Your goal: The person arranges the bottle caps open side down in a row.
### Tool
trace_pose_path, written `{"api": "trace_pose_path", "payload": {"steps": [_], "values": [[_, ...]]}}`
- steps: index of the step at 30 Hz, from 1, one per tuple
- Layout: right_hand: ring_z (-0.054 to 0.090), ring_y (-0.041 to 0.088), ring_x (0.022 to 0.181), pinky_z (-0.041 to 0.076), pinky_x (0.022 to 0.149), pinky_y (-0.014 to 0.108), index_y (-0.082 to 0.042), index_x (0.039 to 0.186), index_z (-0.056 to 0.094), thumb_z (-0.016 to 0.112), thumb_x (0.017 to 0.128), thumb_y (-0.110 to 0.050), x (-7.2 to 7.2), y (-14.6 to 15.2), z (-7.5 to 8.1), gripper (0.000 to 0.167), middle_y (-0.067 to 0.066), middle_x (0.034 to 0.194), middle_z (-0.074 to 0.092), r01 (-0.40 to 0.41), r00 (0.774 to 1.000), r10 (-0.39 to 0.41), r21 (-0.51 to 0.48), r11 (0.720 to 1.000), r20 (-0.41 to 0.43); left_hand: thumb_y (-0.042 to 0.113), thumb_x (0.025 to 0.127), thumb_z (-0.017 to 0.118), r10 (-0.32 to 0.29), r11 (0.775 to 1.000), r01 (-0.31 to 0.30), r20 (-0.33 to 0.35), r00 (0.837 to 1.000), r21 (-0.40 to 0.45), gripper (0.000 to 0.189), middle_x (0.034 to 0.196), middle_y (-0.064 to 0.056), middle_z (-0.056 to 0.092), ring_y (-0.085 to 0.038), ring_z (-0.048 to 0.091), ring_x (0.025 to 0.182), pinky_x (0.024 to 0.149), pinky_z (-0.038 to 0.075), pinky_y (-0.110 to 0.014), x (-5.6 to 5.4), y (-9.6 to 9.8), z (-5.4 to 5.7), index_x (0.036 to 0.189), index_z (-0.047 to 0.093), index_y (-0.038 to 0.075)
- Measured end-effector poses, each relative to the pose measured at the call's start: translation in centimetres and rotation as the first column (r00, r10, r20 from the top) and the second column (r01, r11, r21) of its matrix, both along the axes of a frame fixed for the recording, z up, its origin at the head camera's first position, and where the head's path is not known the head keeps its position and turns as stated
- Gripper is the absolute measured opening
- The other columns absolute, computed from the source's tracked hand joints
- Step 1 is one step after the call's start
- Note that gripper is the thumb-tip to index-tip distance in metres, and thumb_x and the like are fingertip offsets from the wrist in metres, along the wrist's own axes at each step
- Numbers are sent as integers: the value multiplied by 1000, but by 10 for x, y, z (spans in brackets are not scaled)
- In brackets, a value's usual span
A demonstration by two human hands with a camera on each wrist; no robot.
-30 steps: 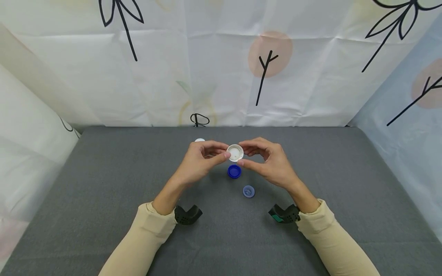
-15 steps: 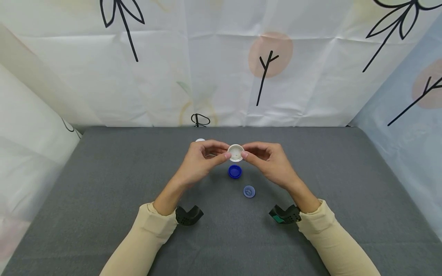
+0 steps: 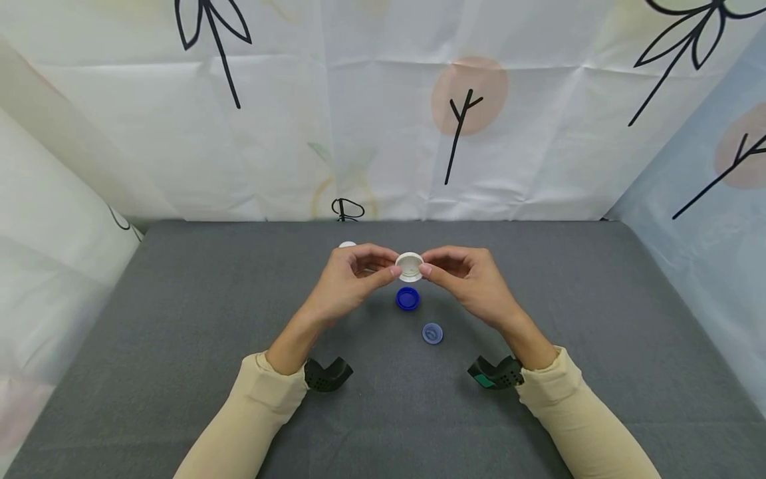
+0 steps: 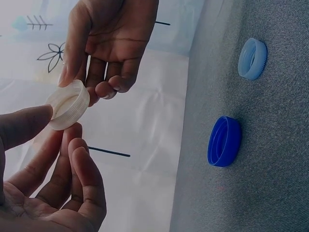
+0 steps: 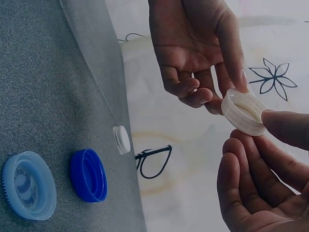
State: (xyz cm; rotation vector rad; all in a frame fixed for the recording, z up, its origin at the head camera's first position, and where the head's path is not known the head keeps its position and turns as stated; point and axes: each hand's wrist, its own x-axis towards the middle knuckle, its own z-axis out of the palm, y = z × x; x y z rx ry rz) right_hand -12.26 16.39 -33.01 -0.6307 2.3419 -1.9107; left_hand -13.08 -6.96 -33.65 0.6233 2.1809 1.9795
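Observation:
A white ribbed bottle cap is held up above the table, its hollow side facing the head camera. My left hand pinches its left edge between thumb and fingers. On the opposite edge, my right hand pinches it the same way. The wrist views show the cap between both thumbs and fingertips. Below it on the table lies a dark blue bottle cap, hollow side up. Nearer the person rests a light blue bottle cap, also hollow side up.
A second white cap lies on the grey cloth-covered table beyond the left hand, mostly hidden by it in the head view. Printed white sheets hang behind the table and at both sides.
My right hand has shifted its fingers on the white cap, its thumb moving from below the rim up to its right edge. The cap has tilted slightly.

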Motion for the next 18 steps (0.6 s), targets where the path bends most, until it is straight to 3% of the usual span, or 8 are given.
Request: {"api": "trace_pose_path", "payload": {"steps": [12, 18], "values": [[71, 22, 99, 56, 88, 32, 5, 116, 70, 69, 96, -3, 0, 2, -1, 21, 15, 109, 72, -29, 1000, 29, -29, 999, -9, 6, 94, 72, 0, 1000, 0, -5, 1000, 20, 17, 101, -10, 72, -22, 67, 93, 81, 55, -32, 1, 1, 0, 109, 73, -2], [70, 31, 103, 56, 90, 33, 4, 117, 70, 70, 96, -3, 1, 2, -1, 23, 16, 111, 71, -45, 999, 45, -28, 999, -5, 3, 94, 72, 1, 999, 0, -23, 1000, 50, 16, 101, -11, 72, -21, 68, 92, 81, 56, -31, 1, 1, 0, 109, 73, -3]]}}
